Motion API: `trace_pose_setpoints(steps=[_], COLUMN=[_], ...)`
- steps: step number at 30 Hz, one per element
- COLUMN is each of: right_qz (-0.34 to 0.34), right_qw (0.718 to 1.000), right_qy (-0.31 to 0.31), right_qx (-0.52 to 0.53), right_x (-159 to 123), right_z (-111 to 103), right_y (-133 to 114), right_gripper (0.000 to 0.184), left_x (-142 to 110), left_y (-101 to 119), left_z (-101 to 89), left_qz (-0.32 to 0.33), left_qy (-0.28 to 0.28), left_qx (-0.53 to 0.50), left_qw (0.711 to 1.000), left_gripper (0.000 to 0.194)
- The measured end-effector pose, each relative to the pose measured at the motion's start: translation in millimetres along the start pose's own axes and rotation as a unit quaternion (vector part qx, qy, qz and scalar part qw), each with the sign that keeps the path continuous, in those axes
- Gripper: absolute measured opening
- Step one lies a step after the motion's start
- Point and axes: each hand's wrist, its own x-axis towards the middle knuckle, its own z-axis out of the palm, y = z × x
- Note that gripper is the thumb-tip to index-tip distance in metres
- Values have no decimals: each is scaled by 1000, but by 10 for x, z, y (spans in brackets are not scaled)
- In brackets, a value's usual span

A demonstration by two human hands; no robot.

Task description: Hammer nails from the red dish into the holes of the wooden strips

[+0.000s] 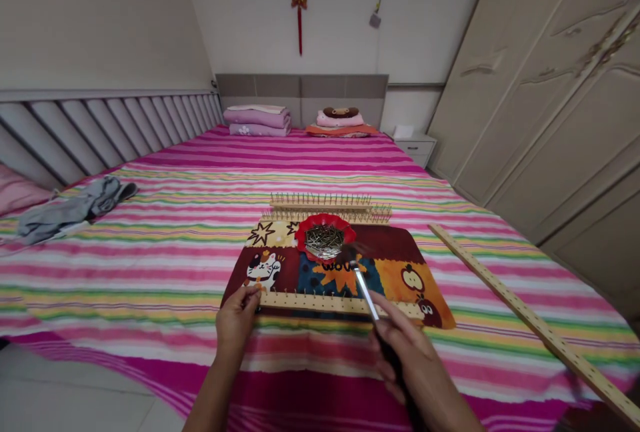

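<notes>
Two hands (237, 317) (407, 345), one hammer (365, 289), one red bowl (301, 237), one mat (393, 244), four wooden strips (310, 301), two bedding stacks (257, 121)

The patterned mat (395, 240) bears dark letters (333, 266) — "wo" legible — the rest unclear.

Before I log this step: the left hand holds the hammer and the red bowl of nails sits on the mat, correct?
One slip: the head view shows the hammer in the right hand. The red bowl of nails does sit on the mat.

Bedroom in a home, striped bedspread (175, 219), padded headboard (260, 87), folded bedding (257, 121), bedside cabinet (416, 149), carved wardrobe (525, 79)
</notes>
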Motion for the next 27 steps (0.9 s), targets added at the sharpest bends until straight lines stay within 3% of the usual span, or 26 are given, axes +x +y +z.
trace_pose_setpoints(steps=[3, 6, 10, 14, 21, 24, 27], right_qz=[36, 47, 37, -26, -44, -50, -40], right_qw=[993, 976, 960, 952, 951, 964, 982], right_qy=[-104, -192, -229, -247, -237, -217, -151], right_qx=[-31, -90, -157, -179, -193, -143, -107], right_x=[45, 160, 276, 300, 284, 175, 18], right_z=[420, 710, 929, 1031, 998, 811, 531], right_y=[-4, 82, 169, 176, 160, 137, 165], right_gripper=[55, 52, 52, 51, 50, 48, 51], left_x=[-20, -32, -37, -33, -5, 3, -5], left_y=[-6, -24, -55, -74, -118, -144, -152], left_z=[-4, -4, 11, 27, 60, 74, 76], left_qz=[-6, -6, 5, 30, 47, 40, 41], left_qy=[7, 10, 8, 11, 19, 21, 24], left_qx=[2, 2, 5, 5, 14, 10, 6], left_qw=[1000, 1000, 1000, 999, 999, 999, 999], left_gripper=[26, 25, 25, 26, 25, 26, 26])
